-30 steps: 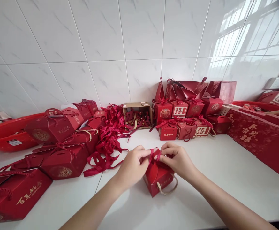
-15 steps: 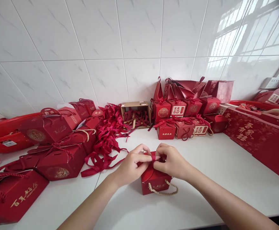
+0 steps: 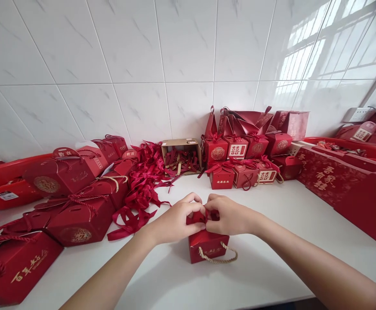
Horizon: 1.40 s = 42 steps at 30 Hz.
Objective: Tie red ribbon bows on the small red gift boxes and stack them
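A small red gift box [image 3: 207, 246] with a beige rope handle [image 3: 218, 257] stands on the white counter [image 3: 272, 258] in front of me. My left hand [image 3: 175, 220] and my right hand [image 3: 229, 215] meet over its top. Both pinch a red ribbon [image 3: 202, 216] there, fingers curled tight. Most of the ribbon is hidden under my fingers.
A heap of loose red ribbons [image 3: 143, 189] lies to the left, beside larger red boxes [image 3: 78, 219]. A cardboard box of ribbons [image 3: 181, 157] sits by the tiled wall. Several small tied boxes [image 3: 236, 165] stand behind, and a long red box [image 3: 346, 185] on the right.
The small box has turned so its front and rope handle face me. My hands have closed together over its top, hiding the ribbon ends that stood up earlier.
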### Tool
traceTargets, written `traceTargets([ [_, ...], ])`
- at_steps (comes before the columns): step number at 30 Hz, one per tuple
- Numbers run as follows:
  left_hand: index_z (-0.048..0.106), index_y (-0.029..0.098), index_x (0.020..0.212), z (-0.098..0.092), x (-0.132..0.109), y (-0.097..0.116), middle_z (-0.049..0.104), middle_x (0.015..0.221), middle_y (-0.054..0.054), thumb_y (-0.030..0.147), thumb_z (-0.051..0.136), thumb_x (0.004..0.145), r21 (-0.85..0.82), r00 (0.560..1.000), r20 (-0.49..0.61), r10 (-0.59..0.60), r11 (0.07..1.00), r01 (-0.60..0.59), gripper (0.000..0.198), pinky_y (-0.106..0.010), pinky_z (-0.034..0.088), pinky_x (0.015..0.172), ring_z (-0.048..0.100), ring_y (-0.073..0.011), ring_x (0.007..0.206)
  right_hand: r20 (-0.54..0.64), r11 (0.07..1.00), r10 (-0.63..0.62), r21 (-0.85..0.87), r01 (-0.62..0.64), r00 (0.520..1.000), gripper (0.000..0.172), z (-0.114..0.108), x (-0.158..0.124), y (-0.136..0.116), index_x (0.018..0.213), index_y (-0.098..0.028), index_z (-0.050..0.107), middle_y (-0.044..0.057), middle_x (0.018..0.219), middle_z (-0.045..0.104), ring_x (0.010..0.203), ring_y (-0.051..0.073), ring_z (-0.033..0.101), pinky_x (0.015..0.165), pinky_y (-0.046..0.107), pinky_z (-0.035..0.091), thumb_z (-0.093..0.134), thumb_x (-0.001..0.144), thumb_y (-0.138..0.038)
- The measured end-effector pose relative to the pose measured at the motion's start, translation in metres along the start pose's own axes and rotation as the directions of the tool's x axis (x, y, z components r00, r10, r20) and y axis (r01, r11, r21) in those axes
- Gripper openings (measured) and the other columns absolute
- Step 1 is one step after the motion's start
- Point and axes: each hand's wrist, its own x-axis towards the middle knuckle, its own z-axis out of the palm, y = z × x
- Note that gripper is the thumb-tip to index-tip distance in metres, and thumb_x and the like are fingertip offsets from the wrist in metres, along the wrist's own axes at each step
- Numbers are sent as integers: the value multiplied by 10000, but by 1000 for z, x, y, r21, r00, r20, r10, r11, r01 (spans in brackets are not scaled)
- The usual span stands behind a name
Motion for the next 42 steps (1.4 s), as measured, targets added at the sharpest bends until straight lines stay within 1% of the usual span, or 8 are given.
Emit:
traceTargets([
  [7,537,210,826,-3,2,7,494,930,-5,235,555,800,104,999,32,21,994,-24,40,-261,443,680,526,-146,774,25,999,22,-50,-21,999,189,-4,4,-4,597,-176,464,7,787,478,579,91,446,507,225,371,557,707,-298],
  [13,459,207,789,-3,3,8,490,884,-2,221,538,802,179,998,51,41,983,-50,81,-265,423,653,503,-145,743,21,998,25,-52,-24,999,195,-3,7,-5,563,-177,437,5,722,483,560,95,419,478,229,332,551,689,-272],
  [20,462,207,821,-1,2,10,501,899,-9,234,535,806,231,998,33,46,972,-53,80,-270,423,644,507,-150,748,40,999,4,-50,-2,999,183,-7,6,-6,566,-183,427,4,690,492,553,102,420,466,232,328,544,686,-258],
  [26,464,209,830,0,1,9,512,904,-9,239,532,811,242,998,34,58,968,-65,76,-272,427,659,517,-154,764,69,997,-15,-75,20,998,159,-9,6,-6,586,-184,430,4,731,502,581,103,436,494,228,341,538,685,-244],
  [29,468,210,819,0,0,5,508,892,-5,267,540,811,255,999,5,39,966,-39,93,-268,414,626,507,-149,736,81,998,6,-70,-1,997,159,-11,6,-6,599,-185,442,7,749,504,584,105,442,488,227,339,546,690,-266],
  [31,462,209,789,0,-1,2,498,867,3,298,542,817,279,999,-38,5,960,6,123,-269,394,599,486,-143,696,67,996,23,-82,-18,997,176,-12,4,-5,594,-186,434,2,732,496,571,104,423,485,230,328,548,693,-275],
  [36,397,202,694,6,-6,-8,460,799,17,360,513,852,241,983,-175,-59,965,101,252,-275,383,627,454,-133,671,-51,996,37,-79,-41,998,173,-11,-6,7,580,-181,436,-4,716,483,603,110,408,541,238,326,532,706,-250],
  [42,375,198,648,11,-14,-11,424,766,22,381,527,840,169,972,-214,-95,977,133,306,-269,374,604,429,-120,629,-132,999,38,10,-37,990,169,-2,-17,15,556,-176,390,-16,700,452,570,91,368,531,230,298,490,692,-161],
])
